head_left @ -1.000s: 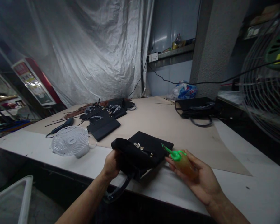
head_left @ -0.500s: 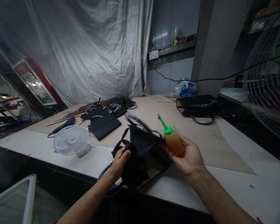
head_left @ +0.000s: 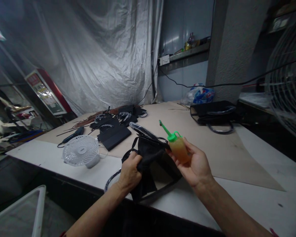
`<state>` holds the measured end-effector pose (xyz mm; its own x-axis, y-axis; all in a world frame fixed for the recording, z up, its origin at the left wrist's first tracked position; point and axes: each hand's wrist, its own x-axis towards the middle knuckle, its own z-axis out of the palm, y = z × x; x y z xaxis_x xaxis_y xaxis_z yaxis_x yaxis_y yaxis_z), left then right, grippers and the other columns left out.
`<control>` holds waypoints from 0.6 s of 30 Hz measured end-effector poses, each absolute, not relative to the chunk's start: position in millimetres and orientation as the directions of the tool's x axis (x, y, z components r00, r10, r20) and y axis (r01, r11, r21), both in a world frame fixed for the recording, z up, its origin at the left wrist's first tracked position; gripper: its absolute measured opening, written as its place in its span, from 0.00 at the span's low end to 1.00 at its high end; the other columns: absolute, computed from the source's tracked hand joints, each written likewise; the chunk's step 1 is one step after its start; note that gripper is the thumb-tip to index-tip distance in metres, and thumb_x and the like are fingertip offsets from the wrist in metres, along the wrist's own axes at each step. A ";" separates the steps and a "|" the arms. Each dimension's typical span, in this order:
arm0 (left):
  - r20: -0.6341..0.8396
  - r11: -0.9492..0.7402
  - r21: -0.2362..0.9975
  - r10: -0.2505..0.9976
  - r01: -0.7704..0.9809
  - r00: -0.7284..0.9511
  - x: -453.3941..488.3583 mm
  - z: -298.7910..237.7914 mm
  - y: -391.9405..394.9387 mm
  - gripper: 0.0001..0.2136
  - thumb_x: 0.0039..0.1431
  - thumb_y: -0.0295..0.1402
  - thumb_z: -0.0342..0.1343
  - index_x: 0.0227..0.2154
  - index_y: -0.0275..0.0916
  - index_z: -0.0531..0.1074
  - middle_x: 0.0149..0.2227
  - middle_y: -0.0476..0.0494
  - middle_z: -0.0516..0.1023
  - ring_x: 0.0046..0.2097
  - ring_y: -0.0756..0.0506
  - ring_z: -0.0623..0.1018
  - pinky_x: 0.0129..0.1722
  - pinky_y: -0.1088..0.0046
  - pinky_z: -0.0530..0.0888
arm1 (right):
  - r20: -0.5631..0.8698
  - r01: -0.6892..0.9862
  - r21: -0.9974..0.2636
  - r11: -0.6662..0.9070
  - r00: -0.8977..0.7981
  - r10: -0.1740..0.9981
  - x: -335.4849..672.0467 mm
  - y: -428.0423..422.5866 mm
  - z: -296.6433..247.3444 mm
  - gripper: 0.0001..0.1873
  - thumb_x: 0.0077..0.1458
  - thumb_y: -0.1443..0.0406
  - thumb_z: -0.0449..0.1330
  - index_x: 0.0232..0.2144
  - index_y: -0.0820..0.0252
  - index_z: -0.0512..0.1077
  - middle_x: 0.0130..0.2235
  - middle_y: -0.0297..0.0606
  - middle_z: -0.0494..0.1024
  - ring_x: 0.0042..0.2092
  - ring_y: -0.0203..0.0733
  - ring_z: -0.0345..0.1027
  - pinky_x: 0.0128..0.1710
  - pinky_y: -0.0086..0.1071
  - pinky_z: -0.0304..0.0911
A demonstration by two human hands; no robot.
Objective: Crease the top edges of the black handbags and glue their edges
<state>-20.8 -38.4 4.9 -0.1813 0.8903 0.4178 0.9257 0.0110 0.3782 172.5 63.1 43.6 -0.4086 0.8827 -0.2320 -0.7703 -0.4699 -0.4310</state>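
Note:
A black handbag (head_left: 160,164) is tilted at the table's front edge, with a plastic-wrapped handle (head_left: 144,131) sticking up from it. My left hand (head_left: 130,171) is closed on the bag's black material at its left side. In my right hand (head_left: 196,163) is a squeeze bottle (head_left: 179,149) of amber liquid with a green cap and a long green spout, which points up and to the left. The fingers of that hand also reach the bag's right edge; whether they grip it is hidden behind the bottle.
A small white fan (head_left: 81,149) stands at the left, beside a dark hand tool (head_left: 75,133). Black bag pieces (head_left: 115,133) lie behind it. Another black handbag (head_left: 212,113) lies at the back right, near a blue-and-white plastic bag (head_left: 202,93). A large fan (head_left: 286,82) stands far right.
My left hand has shifted its hold inward on the bag material and turned knuckles-up. The bottle has moved slightly left and tilted more to the left. The whole view has swung a little left.

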 end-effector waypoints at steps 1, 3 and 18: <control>0.494 -0.051 0.412 0.852 0.910 -0.176 -25.0 10.0 -38.0 0.09 0.50 0.23 0.48 0.32 0.39 0.70 0.42 0.40 0.73 0.44 0.43 0.73 0.43 0.71 0.67 | -0.255 -0.765 -0.429 -0.481 -0.408 0.877 173.3 63.1 43.6 0.05 0.54 0.66 0.59 0.32 0.61 0.75 0.31 0.36 0.80 0.31 0.39 0.74 0.35 0.34 0.75; 0.577 -0.134 0.500 0.789 0.856 -0.214 -31.1 22.3 -35.4 0.12 0.50 0.23 0.48 0.37 0.38 0.69 0.44 0.42 0.73 0.46 0.43 0.73 0.46 0.70 0.67 | -0.265 -0.755 -0.436 -0.490 -0.412 0.872 174.8 63.1 43.1 0.05 0.54 0.67 0.59 0.33 0.61 0.75 0.32 0.36 0.80 0.31 0.39 0.75 0.35 0.35 0.75; 0.361 -0.077 0.268 0.932 0.960 -0.026 -42.7 73.7 -2.2 0.33 0.35 0.46 0.69 0.45 0.42 0.63 0.33 0.48 0.76 0.34 0.42 0.77 0.33 0.71 0.70 | -0.113 -0.817 -0.411 -0.405 -0.395 0.912 175.3 47.4 44.7 0.06 0.54 0.66 0.59 0.36 0.58 0.73 0.35 0.37 0.80 0.37 0.43 0.76 0.37 0.39 0.76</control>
